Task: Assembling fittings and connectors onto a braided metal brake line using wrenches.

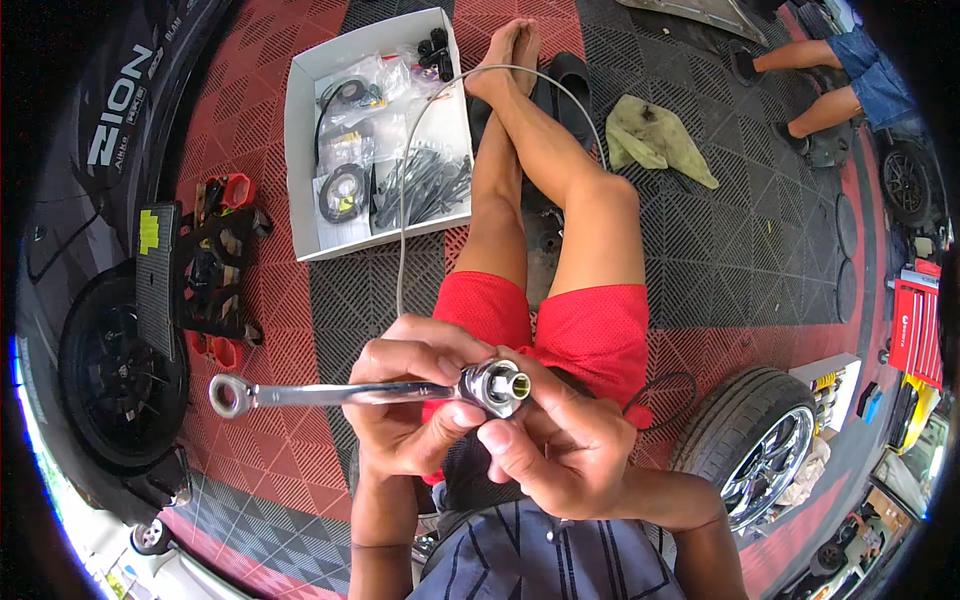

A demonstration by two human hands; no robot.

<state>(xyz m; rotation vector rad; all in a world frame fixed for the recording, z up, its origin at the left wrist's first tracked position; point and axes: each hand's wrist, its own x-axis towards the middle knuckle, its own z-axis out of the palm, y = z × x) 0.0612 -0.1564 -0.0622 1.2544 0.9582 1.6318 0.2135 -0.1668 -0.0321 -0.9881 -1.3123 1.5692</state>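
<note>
Close in front of me I hold a chrome double-ring wrench (pixel 330 396), lying nearly level with its small ring end out to the left. My left hand (pixel 392 432) is closed around the shaft near the larger ring, thumb underneath. A short hollow metal fitting (pixel 519 385) sits in that larger ring, its round open end facing me. With thumb and fingers, my right hand (pixel 578 440) pinches the fitting and the ring's right side. A thin grey hose (pixel 403 200) rises behind my left hand and arcs over my legs; its lower end is hidden.
A white box (pixel 303 160) of bagged parts and cable ties lies beyond my legs. A tool holder (pixel 215 260) and car wheel (pixel 115 370) are left. A loose tyre (pixel 735 430) stands right, a greenish cloth (pixel 650 140) ahead. Another person's legs (pixel 825 110) show far right.
</note>
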